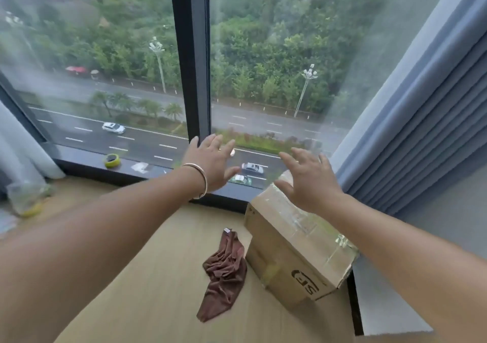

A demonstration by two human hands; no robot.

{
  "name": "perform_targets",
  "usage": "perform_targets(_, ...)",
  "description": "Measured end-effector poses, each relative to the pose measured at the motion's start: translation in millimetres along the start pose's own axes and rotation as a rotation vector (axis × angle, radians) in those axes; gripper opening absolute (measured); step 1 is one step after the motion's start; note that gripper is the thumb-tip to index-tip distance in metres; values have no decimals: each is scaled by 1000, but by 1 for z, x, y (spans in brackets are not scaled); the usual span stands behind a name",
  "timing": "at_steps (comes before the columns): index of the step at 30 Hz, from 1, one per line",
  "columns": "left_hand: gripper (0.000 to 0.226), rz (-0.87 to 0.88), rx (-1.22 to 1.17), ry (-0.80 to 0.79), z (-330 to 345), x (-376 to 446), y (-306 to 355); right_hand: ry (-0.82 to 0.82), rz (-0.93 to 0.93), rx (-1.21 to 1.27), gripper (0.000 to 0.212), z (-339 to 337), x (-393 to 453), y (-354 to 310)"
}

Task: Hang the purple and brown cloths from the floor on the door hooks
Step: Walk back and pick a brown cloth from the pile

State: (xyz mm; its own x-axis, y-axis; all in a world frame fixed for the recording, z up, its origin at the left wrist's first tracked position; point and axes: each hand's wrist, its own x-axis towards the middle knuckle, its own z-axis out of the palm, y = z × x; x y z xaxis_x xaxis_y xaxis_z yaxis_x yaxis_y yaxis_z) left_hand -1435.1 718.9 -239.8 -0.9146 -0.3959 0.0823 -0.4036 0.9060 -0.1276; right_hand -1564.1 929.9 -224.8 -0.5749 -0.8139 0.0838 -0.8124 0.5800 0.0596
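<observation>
The brown cloth (pixel 224 271) lies crumpled on the pale wooden floor, just left of a cardboard box. Both my arms stretch forward well above it. My left hand (pixel 210 163), with a bracelet on the wrist, is held out with fingers spread in front of the window. My right hand (pixel 308 179) is also spread open, hovering over the far end of the box. Neither hand touches or holds anything. No purple cloth and no door hooks are in view.
A taped cardboard box (pixel 295 253) stands on the floor against the right wall. A big window with a dark frame (pixel 195 60) fills the far side. A roll of green tape (pixel 112 161) sits on the sill. Blue curtains (pixel 427 121) hang at right, and a plastic bag (pixel 26 197) lies at left.
</observation>
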Motion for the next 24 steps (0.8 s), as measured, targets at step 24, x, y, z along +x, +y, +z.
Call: perform_targets(24, 68, -413, -318, -868, 613, -155, 40, -673, -408, 48, 63, 619, 17, -93)
